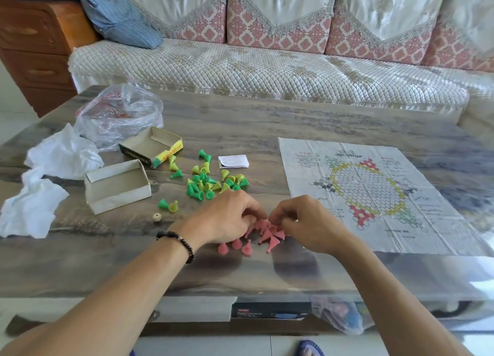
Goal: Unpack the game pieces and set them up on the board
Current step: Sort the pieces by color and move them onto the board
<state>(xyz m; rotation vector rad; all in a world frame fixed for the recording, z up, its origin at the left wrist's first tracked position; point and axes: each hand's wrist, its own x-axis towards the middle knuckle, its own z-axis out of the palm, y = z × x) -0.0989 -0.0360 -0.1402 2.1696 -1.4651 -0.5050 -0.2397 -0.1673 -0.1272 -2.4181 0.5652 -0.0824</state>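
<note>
A paper game board [374, 192] printed with a hexagonal star grid lies flat on the right of the table. Several pink cone pieces [263, 236] sit in a small heap at the table's front middle. My left hand [227, 216] and my right hand [310, 222] meet over that heap, fingers curled down and pinching pink pieces. Behind them lies a scatter of several green and yellow cone pieces [211, 182]. A small beige die [157, 217] rests left of my left hand.
Two open cardboard box halves [117, 186] [151, 148] stand at the left with crumpled white tissue [34, 206] and a clear plastic bag [120, 115]. A folded paper slip [233, 161] lies behind the pieces. A sofa runs along the table's far side.
</note>
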